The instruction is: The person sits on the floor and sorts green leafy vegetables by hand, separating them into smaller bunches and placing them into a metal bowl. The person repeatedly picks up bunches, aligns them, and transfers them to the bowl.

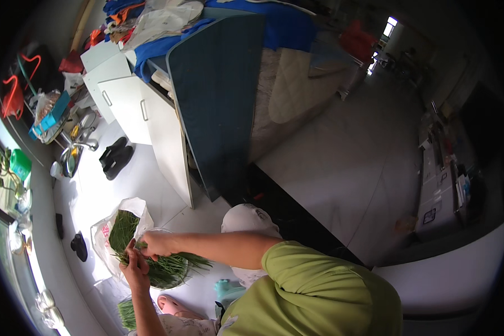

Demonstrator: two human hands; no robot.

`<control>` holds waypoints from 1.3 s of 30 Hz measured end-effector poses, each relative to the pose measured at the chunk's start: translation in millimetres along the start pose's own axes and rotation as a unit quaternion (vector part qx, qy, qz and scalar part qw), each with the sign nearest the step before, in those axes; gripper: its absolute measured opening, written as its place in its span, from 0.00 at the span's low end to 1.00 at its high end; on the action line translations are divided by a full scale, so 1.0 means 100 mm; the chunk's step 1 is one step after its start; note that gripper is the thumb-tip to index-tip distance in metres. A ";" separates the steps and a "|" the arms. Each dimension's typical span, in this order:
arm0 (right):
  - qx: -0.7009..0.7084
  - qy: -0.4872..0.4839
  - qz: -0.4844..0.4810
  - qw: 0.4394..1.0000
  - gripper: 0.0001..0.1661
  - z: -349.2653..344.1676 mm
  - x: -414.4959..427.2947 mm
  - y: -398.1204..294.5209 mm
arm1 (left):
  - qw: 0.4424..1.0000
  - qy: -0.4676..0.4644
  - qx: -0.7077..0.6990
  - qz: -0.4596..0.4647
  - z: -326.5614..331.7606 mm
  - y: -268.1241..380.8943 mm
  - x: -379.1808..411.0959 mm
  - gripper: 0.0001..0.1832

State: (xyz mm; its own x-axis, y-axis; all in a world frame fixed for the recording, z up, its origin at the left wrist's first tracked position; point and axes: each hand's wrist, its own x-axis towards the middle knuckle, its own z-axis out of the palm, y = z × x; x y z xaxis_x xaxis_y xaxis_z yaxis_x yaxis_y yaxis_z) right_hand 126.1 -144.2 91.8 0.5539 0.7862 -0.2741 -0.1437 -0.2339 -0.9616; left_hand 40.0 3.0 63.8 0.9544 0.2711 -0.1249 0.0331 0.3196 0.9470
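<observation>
My left hand (135, 267) holds a small bunch of thin, grass-like green leaves, probably chives, upright between its fingers. Against its fingertips is my right hand (156, 245), its fingers bent around a bit of green; its fingertips are partly hidden. A white plastic bag (98, 240) with red printing stands open beyond the hands, with long green leaves (124, 229) in it. Under my right forearm more leaves (168, 271) lie in a round, pale container, some hanging over its rim. Another bundle of green leaves (127, 315) lies beside my left forearm.
A pink shoe (176, 308) and a turquoise plastic object (227, 290) are near my legs. Black shoes (116, 158) stand on the white tiled floor (168, 206). White cabinet doors (126, 111) and a dark blue panel (218, 101) rise ahead to the right. A windowed wall runs along the left.
</observation>
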 end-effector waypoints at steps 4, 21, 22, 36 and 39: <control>0.031 -0.015 -0.003 0.999 0.07 0.16 -0.20 0.04 | 0.998 -0.023 0.063 0.001 0.15 0.10 -0.12 0.17; 0.164 -0.019 0.052 0.985 0.09 0.56 -0.72 0.49 | 0.987 -0.061 0.149 0.026 0.22 0.02 -0.68 0.10; 0.168 -0.019 0.053 0.984 0.10 0.60 -0.76 0.40 | 0.993 -0.051 0.106 0.013 0.19 0.02 -0.70 0.10; 0.319 -0.133 0.206 0.916 0.12 0.58 -0.65 0.49 | 0.990 -0.075 0.114 -0.038 0.02 -0.04 -0.66 0.03; 0.300 -0.120 0.221 0.920 0.09 0.59 -0.60 0.61 | 0.979 -0.093 0.166 -0.076 0.00 -0.12 -0.62 0.04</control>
State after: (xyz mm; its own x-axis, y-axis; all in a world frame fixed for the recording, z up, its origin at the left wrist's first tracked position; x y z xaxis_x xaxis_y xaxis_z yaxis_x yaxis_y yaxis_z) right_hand 35.7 -171.9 48.6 0.1451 0.8104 -0.5677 -0.7784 -0.2606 -0.5711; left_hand -19.8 -17.2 60.4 0.9674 0.0641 -0.2450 0.2441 0.0222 0.9695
